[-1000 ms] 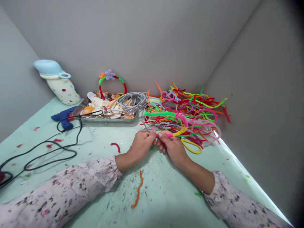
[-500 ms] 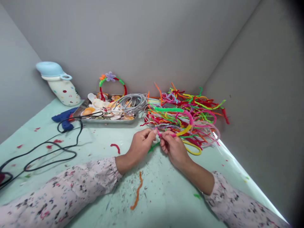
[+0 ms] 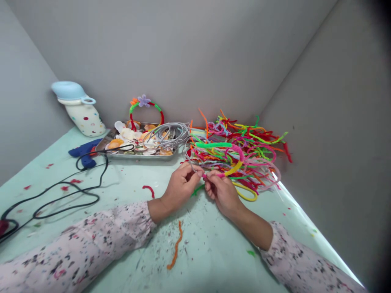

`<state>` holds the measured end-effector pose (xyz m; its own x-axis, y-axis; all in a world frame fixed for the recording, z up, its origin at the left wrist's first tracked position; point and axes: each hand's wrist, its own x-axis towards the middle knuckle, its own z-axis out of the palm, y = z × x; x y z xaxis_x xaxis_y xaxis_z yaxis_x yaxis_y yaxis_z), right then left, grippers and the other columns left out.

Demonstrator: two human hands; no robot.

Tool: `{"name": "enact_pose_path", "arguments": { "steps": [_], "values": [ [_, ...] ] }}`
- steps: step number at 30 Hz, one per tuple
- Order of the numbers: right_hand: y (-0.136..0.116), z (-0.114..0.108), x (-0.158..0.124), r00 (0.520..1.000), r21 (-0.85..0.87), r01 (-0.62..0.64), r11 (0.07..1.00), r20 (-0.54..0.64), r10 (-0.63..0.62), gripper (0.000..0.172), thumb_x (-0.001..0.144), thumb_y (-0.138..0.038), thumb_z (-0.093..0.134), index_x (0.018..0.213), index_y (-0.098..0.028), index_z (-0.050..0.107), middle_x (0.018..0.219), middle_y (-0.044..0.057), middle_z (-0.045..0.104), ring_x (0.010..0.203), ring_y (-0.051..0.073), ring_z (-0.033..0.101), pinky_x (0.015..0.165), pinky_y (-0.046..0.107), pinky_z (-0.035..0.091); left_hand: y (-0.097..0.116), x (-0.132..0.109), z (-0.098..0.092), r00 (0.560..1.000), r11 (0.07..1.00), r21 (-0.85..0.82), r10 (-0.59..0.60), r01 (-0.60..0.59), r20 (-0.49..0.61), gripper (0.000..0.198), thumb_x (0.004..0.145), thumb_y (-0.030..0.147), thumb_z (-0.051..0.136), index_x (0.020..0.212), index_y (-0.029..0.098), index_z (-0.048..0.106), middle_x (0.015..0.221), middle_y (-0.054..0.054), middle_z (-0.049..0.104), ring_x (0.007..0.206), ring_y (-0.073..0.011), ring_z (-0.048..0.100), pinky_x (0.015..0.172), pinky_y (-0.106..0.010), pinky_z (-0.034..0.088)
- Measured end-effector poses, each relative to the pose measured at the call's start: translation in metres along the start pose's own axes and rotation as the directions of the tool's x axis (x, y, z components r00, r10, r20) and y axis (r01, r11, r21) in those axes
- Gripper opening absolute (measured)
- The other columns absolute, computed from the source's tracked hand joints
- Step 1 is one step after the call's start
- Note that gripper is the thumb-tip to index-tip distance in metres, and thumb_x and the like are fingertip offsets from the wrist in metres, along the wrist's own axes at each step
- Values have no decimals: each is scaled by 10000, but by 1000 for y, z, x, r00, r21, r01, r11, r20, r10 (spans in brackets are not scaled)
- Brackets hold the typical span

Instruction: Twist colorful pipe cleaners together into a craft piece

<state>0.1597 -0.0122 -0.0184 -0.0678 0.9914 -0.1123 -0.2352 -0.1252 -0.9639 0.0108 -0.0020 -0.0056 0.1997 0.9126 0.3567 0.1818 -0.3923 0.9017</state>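
A hoop of wire wrapped in pipe cleaners (image 3: 240,154) curves up from my hands in green, pink and yellow sections. My right hand (image 3: 224,192) pinches its lower pink stretch between thumb and fingertips. My left hand (image 3: 182,185) is closed at the end of this pink pipe cleaner (image 3: 204,176), its thumb and forefinger pressed together almost against the right fingertips. Bare grey wire runs down to the left fingers. Exactly how the pink end lies inside the left pinch is hidden. A green pipe cleaner (image 3: 198,190) shows below, between the hands.
Behind my hands lies a heap of coloured pipe cleaners (image 3: 262,136). A metal tray (image 3: 137,157) holds shells, a grey wire coil (image 3: 175,132) and a flowered hoop (image 3: 161,116). Leftward are a blue glue gun (image 3: 87,148), its black cord (image 3: 65,184) and a bottle (image 3: 85,118). An orange piece (image 3: 176,246) lies in front.
Both hands stay pinched close together, with the left fingertips slightly lower. The pink end between them shows less than before. The view has shifted a little.
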Motion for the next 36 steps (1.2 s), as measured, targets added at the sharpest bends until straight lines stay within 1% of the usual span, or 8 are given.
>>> {"name": "enact_pose_path", "arguments": {
  "steps": [8,13,17,22,28,36],
  "values": [
    [3,-1,1,1000,13,14,1000,-13,-14,202,777,-375,613,727,-193,539,508,-61,545,376,60,425,354,167,290,0,2,0,999,997,78,30,-28,-30,209,895,280,523,842,165,689,892,-53,670,887,-178,590,824,-278,435],
    [3,0,2,1000,7,18,1000,-20,-18,218,774,-382,629,717,-192,536,512,-60,547,377,57,424,351,164,294,0,2,-1,1000,995,96,17,-17,-3,226,909,277,500,868,156,687,870,-49,658,849,-170,593,789,-271,439],
    [2,0,2,1000,21,10,1000,-27,-9,225,776,-377,630,698,-189,533,502,-60,531,374,56,418,350,165,291,0,1,-1,999,992,121,41,-41,3,188,898,249,516,902,161,683,886,-46,653,845,-163,586,778,-264,433],
    [3,0,1,998,30,56,998,-21,-55,239,805,-358,606,659,-186,529,502,-57,521,382,57,413,354,171,286,0,-1,0,999,990,136,32,-32,4,180,883,268,548,961,166,673,919,-54,645,785,-157,583,707,-260,441],
    [3,-1,0,997,19,74,997,-24,-74,224,820,-350,600,680,-185,546,513,-55,523,394,59,413,360,172,288,2,-1,0,997,986,154,71,-69,-8,162,890,242,547,965,165,670,936,-55,659,906,-173,600,827,-279,445],
    [6,-3,0,994,-17,106,994,-12,-107,251,841,-381,587,690,-184,552,529,-52,527,408,58,421,369,169,298,3,0,-1,995,977,188,98,-98,9,156,903,224,527,903,162,670,898,-46,655,886,-167,597,813,-277,447]
  ]
}}
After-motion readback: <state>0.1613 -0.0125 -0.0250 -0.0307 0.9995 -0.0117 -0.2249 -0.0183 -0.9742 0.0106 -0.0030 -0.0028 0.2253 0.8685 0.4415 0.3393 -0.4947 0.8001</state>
